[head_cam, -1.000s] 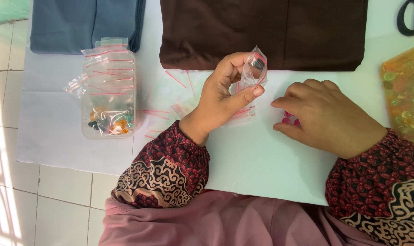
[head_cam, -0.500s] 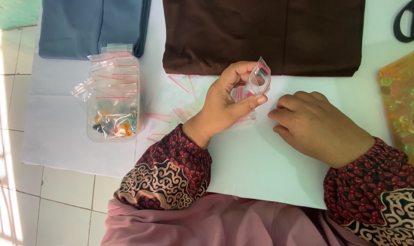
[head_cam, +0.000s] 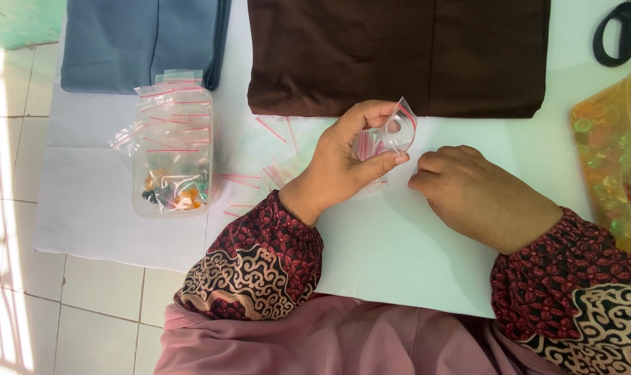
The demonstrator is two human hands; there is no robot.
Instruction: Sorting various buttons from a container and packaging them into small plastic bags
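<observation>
My left hand (head_cam: 347, 160) pinches a small clear zip bag (head_cam: 393, 130) with a red seal strip, holding it up between thumb and fingers above the white sheet (head_cam: 399, 243). My right hand (head_cam: 482, 198) rests knuckles-up on the sheet just right of the bag, fingers curled under; whether it holds anything is hidden. More small clear bags (head_cam: 274, 167) lie scattered on the sheet to the left of my left hand.
A clear plastic tub (head_cam: 173, 149) of filled little bags and coloured beads stands at the left. Folded brown cloth (head_cam: 399, 52) and blue-grey cloth (head_cam: 142, 42) lie at the back. Black scissors (head_cam: 617, 31) sit top right; a bag of coloured beads (head_cam: 614, 153) lies at the right edge.
My right hand has slid a little toward me and away from the bag. The left hand keeps the small bag raised, turned slightly.
</observation>
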